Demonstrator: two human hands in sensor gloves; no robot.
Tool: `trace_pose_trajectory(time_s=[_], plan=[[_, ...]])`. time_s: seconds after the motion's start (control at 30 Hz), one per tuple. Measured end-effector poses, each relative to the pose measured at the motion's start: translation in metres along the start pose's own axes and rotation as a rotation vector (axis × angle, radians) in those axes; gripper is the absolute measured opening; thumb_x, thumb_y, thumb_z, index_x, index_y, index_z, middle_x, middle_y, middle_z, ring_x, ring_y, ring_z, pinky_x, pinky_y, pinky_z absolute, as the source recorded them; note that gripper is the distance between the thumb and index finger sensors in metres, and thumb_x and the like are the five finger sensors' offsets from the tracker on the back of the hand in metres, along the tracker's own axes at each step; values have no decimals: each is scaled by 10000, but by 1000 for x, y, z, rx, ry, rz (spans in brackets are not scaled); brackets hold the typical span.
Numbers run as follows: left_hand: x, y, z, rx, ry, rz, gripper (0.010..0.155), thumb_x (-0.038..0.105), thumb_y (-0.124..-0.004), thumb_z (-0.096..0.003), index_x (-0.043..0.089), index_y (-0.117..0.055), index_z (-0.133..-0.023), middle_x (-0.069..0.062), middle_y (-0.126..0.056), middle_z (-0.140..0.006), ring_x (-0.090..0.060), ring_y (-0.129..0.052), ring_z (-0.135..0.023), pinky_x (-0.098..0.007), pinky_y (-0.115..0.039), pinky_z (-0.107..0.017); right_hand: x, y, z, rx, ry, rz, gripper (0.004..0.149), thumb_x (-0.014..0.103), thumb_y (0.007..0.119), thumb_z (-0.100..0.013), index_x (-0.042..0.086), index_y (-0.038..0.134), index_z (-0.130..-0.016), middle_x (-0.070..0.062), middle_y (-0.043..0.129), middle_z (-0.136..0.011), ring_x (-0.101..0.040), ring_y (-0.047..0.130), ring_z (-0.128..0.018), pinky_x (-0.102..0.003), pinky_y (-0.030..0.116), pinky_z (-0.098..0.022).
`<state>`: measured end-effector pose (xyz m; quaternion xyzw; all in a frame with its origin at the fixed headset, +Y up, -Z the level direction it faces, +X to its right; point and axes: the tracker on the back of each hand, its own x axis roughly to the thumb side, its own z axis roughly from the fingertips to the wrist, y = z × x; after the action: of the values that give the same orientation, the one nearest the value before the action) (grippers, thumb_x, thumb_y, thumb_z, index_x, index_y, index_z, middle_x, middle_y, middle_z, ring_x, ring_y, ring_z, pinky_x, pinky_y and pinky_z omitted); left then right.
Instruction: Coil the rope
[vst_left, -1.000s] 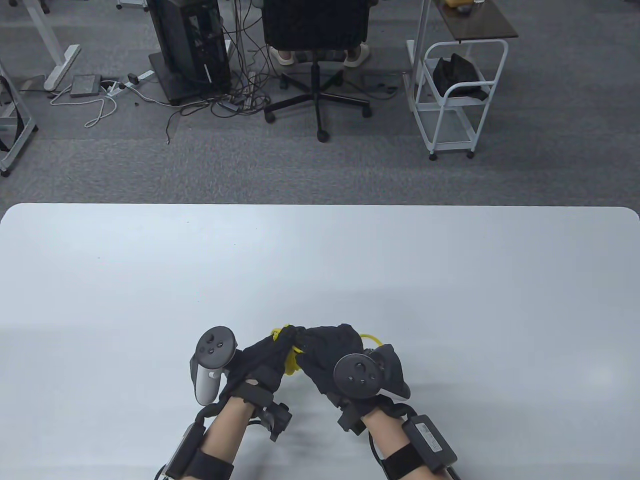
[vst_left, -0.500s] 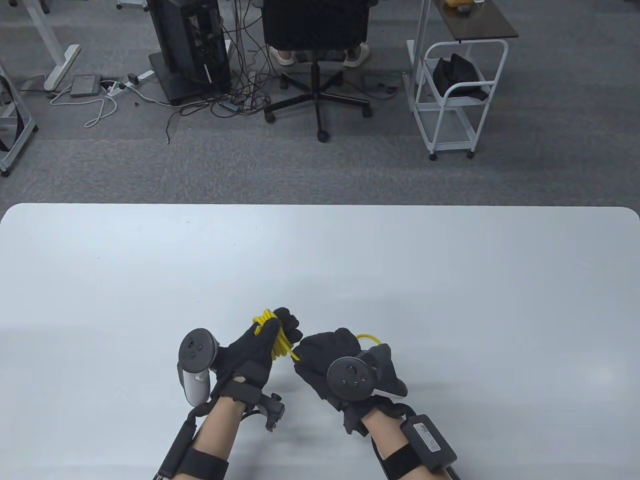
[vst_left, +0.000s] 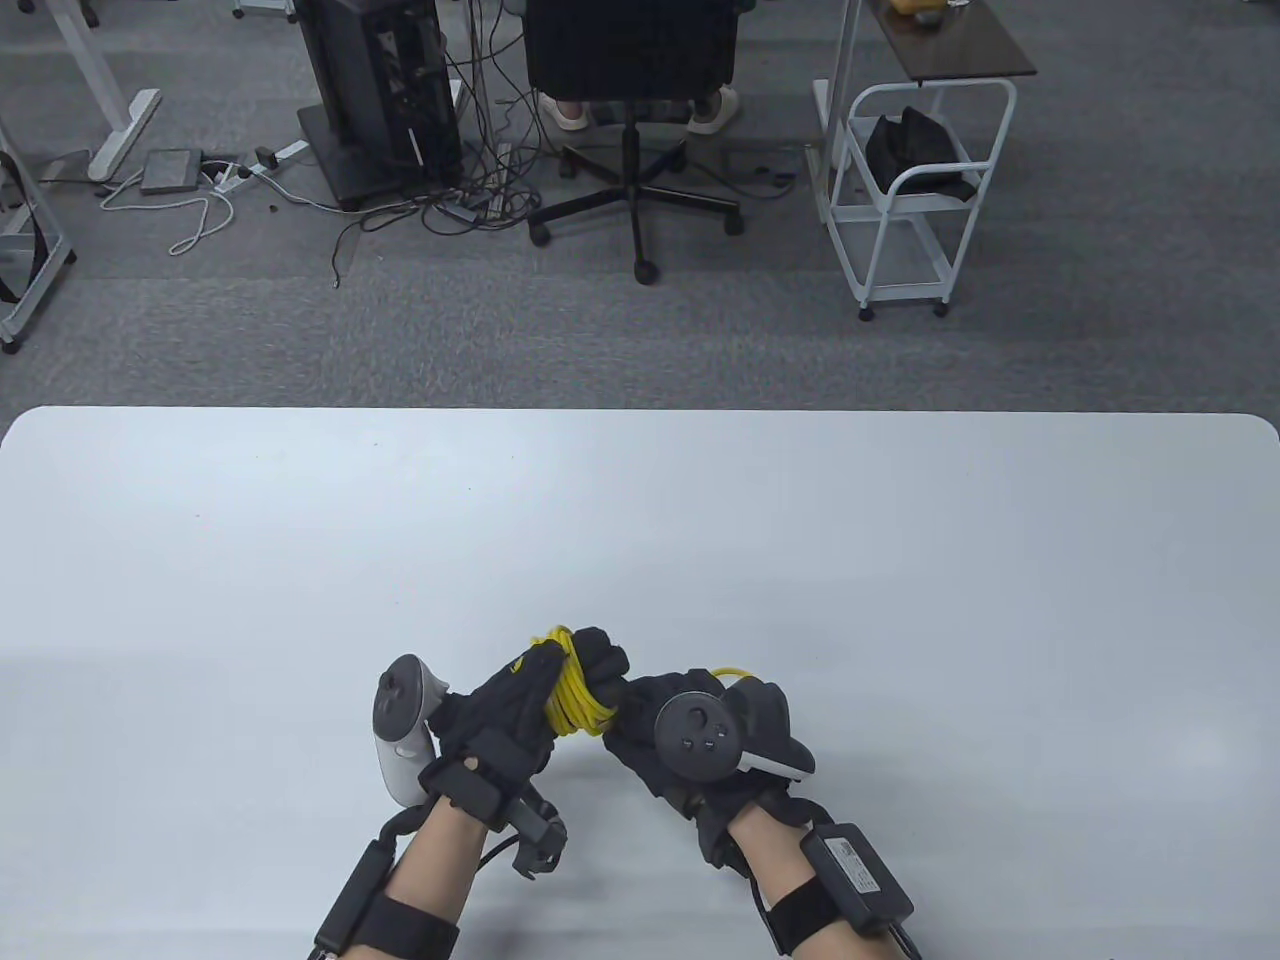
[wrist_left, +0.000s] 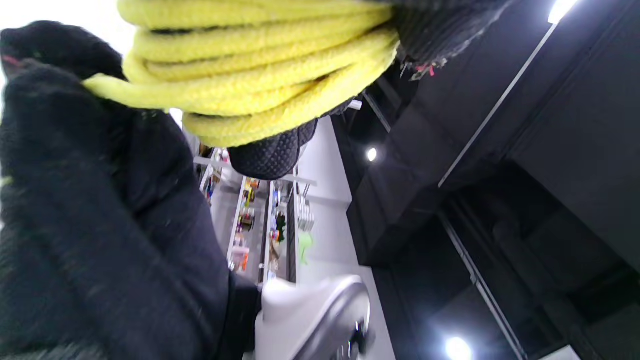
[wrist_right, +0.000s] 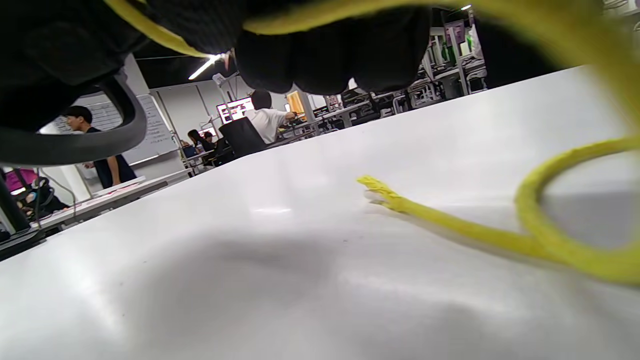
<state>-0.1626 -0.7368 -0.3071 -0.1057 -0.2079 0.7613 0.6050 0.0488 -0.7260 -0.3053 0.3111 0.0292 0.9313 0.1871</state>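
Observation:
A yellow rope (vst_left: 572, 692) is wound in several turns around my left hand (vst_left: 560, 680), which holds the coil just above the white table (vst_left: 900, 560). The left wrist view shows the stacked turns (wrist_left: 260, 60) close up against my gloved fingers (wrist_left: 100, 200). My right hand (vst_left: 650, 720) is right beside the coil and grips the rope's running part; a short loop (vst_left: 728, 674) shows behind it. In the right wrist view the loose tail (wrist_right: 500, 235) lies on the table, frayed end (wrist_right: 372, 185) free.
The hands are near the table's front edge, at its middle. Beyond the far edge stand an office chair (vst_left: 632, 60), a computer tower (vst_left: 380, 80) with floor cables, and a white cart (vst_left: 915, 190).
The hands parted, baring the coil on my left hand, then my right hand came back against it. The coil looks thicker now, and the left hand turned slightly right.

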Motion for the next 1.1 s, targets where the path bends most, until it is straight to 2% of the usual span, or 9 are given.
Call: trace_pose_trajectory(time_s=[0.13, 0.27, 0.47, 0.6, 0.73, 0.97, 1.1], plan=[[-3, -7, -3, -72, 56, -33, 575, 499, -572, -613, 138, -867, -952, -182, -1001, -861, -249, -1093, -641, -342, -846, -540, -12, -6, 3, -25, 53, 16, 414, 397, 695, -587, 179, 736, -937, -143, 749, -1000, -451, 757, -875, -739, 504, -654], [-6, -9, -5, -160, 127, -153, 577, 499, -565, -619, 139, -874, -948, -179, -1007, -855, -248, -1091, -633, -342, -843, -537, -18, -13, 6, -73, 95, 65, 411, 395, 709, -583, 184, 741, -934, -142, 751, -998, -452, 758, -874, -741, 501, -655], [-10, -15, -8, -282, 224, -210, 579, 495, -567, -621, 132, -883, -942, -199, -1007, -852, -268, -1087, -630, -355, -836, -537, -21, -20, 9, -141, 136, 126, 403, 392, 714, -581, 184, 744, -924, -136, 759, -989, -448, 763, -870, -740, 502, -654], [-11, -20, -9, -326, 273, -368, 586, 497, -559, -623, 129, -881, -946, -201, -1002, -860, -271, -1085, -638, -356, -833, -542, -19, -25, 11, -202, 140, 121, 403, 393, 718, -579, 180, 744, -920, -135, 764, -983, -445, 769, -863, -739, 504, -654], [-12, -22, -8, -296, 307, -472, 625, 510, -519, -631, 111, -848, -984, -221, -964, -905, -299, -1061, -683, -378, -811, -568, -13, -29, 12, -252, 118, 84, 400, 394, 722, -577, 178, 746, -913, -134, 769, -974, -441, 776, -856, -735, 510, -652], [-13, -15, -5, -188, 310, -411, 662, 504, -478, -622, 80, -813, -1006, -254, -921, -934, -332, -1031, -718, -397, -788, -584, 3, -30, 10, -291, 62, -92, 411, 384, 718, -579, 156, 737, -920, -152, 758, -978, -448, 770, -857, -735, 513, -650], [-11, -14, -3, -141, 315, -419, 674, 508, -473, -621, 67, -783, -1025, -267, -895, -953, -344, -1016, -737, -405, -776, -594, 8, -29, 10, -301, 47, -88, 416, 377, 712, -582, 146, 731, -927, -163, 748, -983, -452, 766, -857, -734, 514, -650]])
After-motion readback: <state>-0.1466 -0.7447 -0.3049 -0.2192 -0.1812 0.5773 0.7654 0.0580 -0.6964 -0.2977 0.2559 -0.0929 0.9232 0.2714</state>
